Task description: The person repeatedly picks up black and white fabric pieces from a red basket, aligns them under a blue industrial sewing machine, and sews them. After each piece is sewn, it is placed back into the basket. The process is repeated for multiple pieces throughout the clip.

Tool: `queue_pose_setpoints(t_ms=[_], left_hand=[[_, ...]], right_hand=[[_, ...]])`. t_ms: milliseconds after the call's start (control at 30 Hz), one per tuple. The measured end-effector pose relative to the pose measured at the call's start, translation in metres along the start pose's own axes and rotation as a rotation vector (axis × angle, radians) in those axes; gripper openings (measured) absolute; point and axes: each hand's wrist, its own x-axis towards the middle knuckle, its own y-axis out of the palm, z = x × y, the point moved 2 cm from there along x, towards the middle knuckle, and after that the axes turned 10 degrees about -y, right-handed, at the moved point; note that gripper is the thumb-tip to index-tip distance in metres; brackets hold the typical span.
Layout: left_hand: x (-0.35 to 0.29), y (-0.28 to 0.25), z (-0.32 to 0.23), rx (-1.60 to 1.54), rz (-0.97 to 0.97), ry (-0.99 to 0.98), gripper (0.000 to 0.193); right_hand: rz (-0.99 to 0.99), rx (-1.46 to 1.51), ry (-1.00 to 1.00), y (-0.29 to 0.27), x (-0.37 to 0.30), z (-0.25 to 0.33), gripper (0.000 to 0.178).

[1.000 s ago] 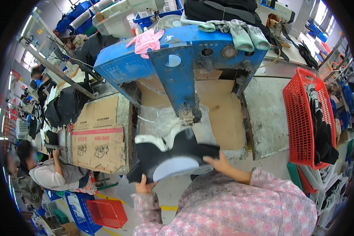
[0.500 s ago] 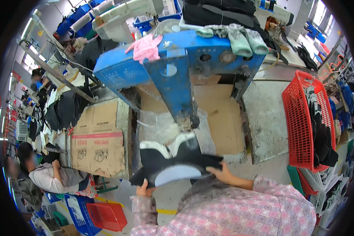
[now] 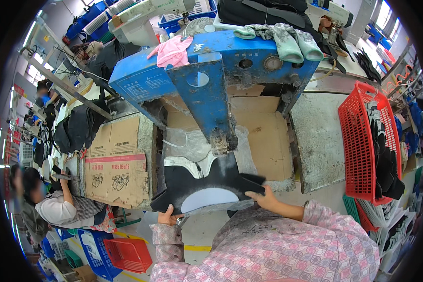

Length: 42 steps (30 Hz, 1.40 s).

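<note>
A black shoe upper (image 3: 199,184) with a white edge along its far side and a pale half-round patch on its near side lies spread under the head (image 3: 219,142) of a blue machine (image 3: 203,101). My left hand (image 3: 168,216) pinches its near left corner between thumb and fingers. At the near right corner, my right hand (image 3: 266,199) grips the end of a black flap. The far edge of the upper sits close under the machine head, over clear plastic sheeting (image 3: 246,162). Whether it touches the head I cannot tell.
Cardboard (image 3: 115,169) covers the left side table; a grey metal table (image 3: 318,141) flanks the right. A red basket (image 3: 345,141) holds black pieces. A pink cloth (image 3: 171,50) and gloves (image 3: 287,44) lie atop the machine. Another person (image 3: 56,209) sits at left.
Both hands have brought the upper slightly left and farther under the machine head. It now looks flatter and more spread out. The person at left has raised an arm.
</note>
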Motion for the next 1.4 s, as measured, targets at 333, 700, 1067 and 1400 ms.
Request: queue_pose_setpoints(t_ms=[333,700,1067,1400], left_hand=[[-0.004,-0.009,-0.003,-0.137,-0.104,0.046,0.032],[0.013,0.008,0.033,-0.288,0.001,-0.108,0.031],[0.001,0.031,0.031,-0.31,0.206,-0.081,0.036],[0.025,0.064,0.058,-0.273,0.185,-0.166,0.042]], right_hand=[[-0.139,0.188,0.023,0.007,0.02,-0.018,0.026],[-0.148,-0.09,0.544,-0.027,-0.021,-0.034,0.032],[-0.246,0.234,0.288,-0.039,-0.028,-0.038,0.062],[-0.447,0.082,0.372,-0.093,-0.036,-0.056,0.061]])
